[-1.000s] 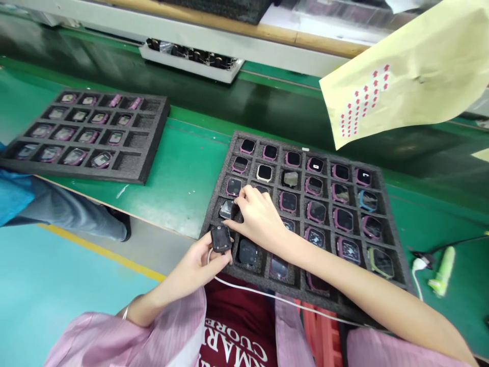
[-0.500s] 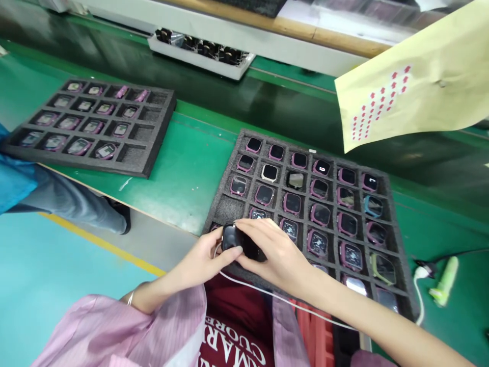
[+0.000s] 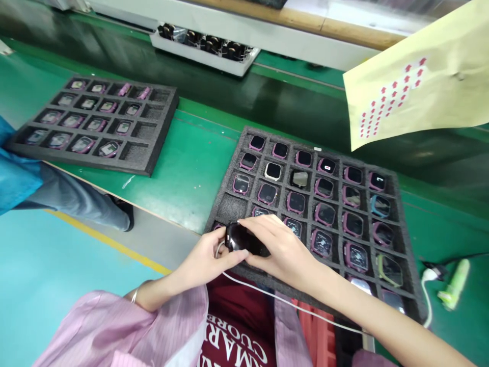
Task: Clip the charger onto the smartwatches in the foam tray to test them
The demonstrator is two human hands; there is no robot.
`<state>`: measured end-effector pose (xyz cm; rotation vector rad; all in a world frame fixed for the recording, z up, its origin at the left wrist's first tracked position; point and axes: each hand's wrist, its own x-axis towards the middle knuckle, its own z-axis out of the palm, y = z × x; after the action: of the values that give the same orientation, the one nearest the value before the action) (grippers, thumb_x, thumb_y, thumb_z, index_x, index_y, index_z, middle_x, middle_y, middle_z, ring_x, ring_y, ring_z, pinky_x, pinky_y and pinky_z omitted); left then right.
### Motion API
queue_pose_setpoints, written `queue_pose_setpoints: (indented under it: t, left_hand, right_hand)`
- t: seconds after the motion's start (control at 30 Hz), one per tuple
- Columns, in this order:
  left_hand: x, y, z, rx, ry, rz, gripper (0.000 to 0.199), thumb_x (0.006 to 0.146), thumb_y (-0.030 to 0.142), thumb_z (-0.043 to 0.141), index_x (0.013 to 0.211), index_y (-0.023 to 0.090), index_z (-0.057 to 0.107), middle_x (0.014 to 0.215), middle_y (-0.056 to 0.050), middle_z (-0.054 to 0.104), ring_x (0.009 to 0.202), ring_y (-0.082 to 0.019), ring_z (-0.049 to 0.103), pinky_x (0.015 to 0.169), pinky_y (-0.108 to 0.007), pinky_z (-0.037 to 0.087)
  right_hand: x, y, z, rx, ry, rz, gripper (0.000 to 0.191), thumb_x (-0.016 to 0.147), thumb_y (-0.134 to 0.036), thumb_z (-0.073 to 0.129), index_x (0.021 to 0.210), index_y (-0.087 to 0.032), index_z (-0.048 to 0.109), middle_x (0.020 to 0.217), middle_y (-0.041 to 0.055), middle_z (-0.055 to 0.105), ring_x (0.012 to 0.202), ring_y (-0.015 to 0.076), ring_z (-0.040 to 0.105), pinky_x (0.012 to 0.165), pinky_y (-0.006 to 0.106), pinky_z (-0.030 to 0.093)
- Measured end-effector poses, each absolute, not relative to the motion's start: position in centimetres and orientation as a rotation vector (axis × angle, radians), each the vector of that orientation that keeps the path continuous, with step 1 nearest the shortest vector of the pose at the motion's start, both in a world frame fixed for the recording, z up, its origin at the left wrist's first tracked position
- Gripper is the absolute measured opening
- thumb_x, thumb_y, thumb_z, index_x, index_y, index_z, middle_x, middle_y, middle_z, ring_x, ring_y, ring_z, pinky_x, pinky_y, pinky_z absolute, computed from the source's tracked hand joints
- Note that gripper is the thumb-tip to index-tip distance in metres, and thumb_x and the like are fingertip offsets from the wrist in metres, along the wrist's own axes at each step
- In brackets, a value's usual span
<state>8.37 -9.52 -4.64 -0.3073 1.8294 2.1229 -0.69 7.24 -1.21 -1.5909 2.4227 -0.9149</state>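
Note:
Both my hands meet over the near left corner of a dark foam tray (image 3: 231, 191) of smartwatches. Between them is a glossy black smartwatch (image 3: 243, 240), its far end covered by my fingers. My left hand (image 3: 209, 257) pinches its left side, the thumb along the near edge. My right hand (image 3: 280, 243) is closed around its right side, fingers over the top. A white cable (image 3: 267, 294) comes out at my left fingers and passes under my right forearm. Whether it is joined to the watch is hidden. Mostly purple-framed watches (image 3: 296, 202) lie face up in the tray's compartments.
A second foam tray (image 3: 158, 140) with purple watches lies at the left on the green bench (image 3: 187, 188). A person in blue (image 3: 17, 173) stands beside it. A white box (image 3: 206, 56) of dark parts sits behind. Yellow paper (image 3: 428, 97) overhangs the right; a green tool (image 3: 454, 285) lies below.
The black smartwatch has turned slightly in my fingers, and more of its glossy surface shows. My hands keep their hold. The whole view has shifted a little.

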Motion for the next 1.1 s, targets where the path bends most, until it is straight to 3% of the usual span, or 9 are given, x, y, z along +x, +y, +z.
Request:
queue_pose_setpoints:
  t: [0.13,0.27,0.47,0.63,0.7,0.8,0.93,1.0,1.1]
  left_hand:
    - [8.5,-9.4,-4.8,-0.302,1.856,2.094,0.033,0.081,0.039,0.066,0.102,0.014,0.059,0.073,0.003,0.049,0.058,-0.009,0.036,0.054,-0.023,0.031]
    - [8.7,-9.2,-5.0,-0.288,1.956,2.022,0.033,0.081,0.043,0.065,0.098,0.015,0.06,0.07,0.002,0.051,0.058,-0.01,0.039,0.056,-0.024,0.033]
    - [9.0,-9.0,-4.9,-0.266,1.978,1.977,0.047,0.081,0.043,0.066,0.119,0.019,0.054,0.068,0.004,0.048,0.058,-0.011,0.041,0.058,-0.024,0.036]
    - [8.9,-8.8,-4.3,-0.269,1.89,2.067,0.044,0.082,0.042,0.064,0.117,0.019,0.052,0.067,0.005,0.046,0.059,-0.011,0.043,0.058,-0.024,0.039]
    - [8.8,-8.7,-4.1,-0.243,1.878,2.135,0.038,0.086,0.041,0.06,0.116,0.019,0.053,0.081,0.0,0.057,0.073,-0.015,0.053,0.072,-0.028,0.045]
    - [8.7,-8.5,-4.1,-0.238,1.929,2.198,0.031,0.09,0.037,0.053,0.115,0.019,0.054,0.104,-0.005,0.062,0.096,-0.019,0.056,0.091,-0.032,0.043]
    - [8.7,-8.7,-4.5,-0.337,1.922,2.201,0.026,0.092,0.039,0.051,0.105,0.018,0.058,0.093,-0.004,0.063,0.089,-0.018,0.057,0.082,-0.029,0.045]
    - [8.7,-8.9,-4.6,-0.341,1.851,2.213,0.025,0.091,0.04,0.051,0.098,0.017,0.058,0.085,-0.002,0.063,0.082,-0.017,0.058,0.074,-0.027,0.046]
    - [8.6,-9.2,-4.4,-0.236,1.821,2.165,0.024,0.091,0.038,0.051,0.088,0.016,0.057,0.074,-0.002,0.063,0.073,-0.015,0.057,0.07,-0.027,0.045]
  right_hand:
    - [-1.2,7.7,-1.5,-1.508,2.364,-0.953,0.035,0.082,-0.02,0.065,0.115,-0.015,0.056,0.107,0.0125,0.067,0.099,0.0263,0.062,0.086,0.044,0.051]
    - [-1.4,7.8,-1.2,-1.584,2.305,-0.92,0.046,0.087,-0.019,0.058,0.131,-0.017,0.047,0.114,0.0131,0.063,0.104,0.0255,0.06,0.087,0.043,0.052]
    - [-1.7,7.6,-0.4,-1.513,2.294,-0.872,0.04,0.084,-0.02,0.066,0.121,-0.017,0.052,0.112,0.0121,0.057,0.101,0.0245,0.058,0.083,0.037,0.053]
    - [-0.5,7.2,-1.2,-1.116,2.602,-0.993,0.039,0.078,-0.037,0.074,0.104,-0.017,0.052,0.083,0.0041,0.058,0.067,0.019,0.06,0.058,0.03,0.052]
    - [0.4,6.9,-1.9,-1.133,2.676,-0.923,0.042,0.083,-0.042,0.068,0.111,-0.016,0.049,0.084,0.0061,0.06,0.067,0.021,0.062,0.054,0.031,0.052]
    - [1.5,6.5,-2.3,-1.32,2.678,-0.83,0.047,0.093,-0.035,0.053,0.131,-0.013,0.038,0.088,0.0092,0.063,0.068,0.0223,0.065,0.057,0.034,0.055]
    - [1.5,6.5,-1.1,-1.604,2.628,-0.538,0.049,0.094,-0.032,0.051,0.135,-0.006,0.039,0.081,0.0099,0.064,0.064,0.0245,0.064,0.059,0.038,0.056]
    - [0.9,6.9,0.0,-1.662,2.602,-0.456,0.046,0.093,-0.03,0.054,0.131,-0.006,0.045,0.086,0.0126,0.063,0.071,0.026,0.064,0.062,0.039,0.056]
    - [-0.2,7.6,1.5,-1.791,2.541,-0.411,0.042,0.091,-0.018,0.053,0.133,-0.013,0.048,0.121,0.0217,0.055,0.102,0.0317,0.06,0.079,0.043,0.054]
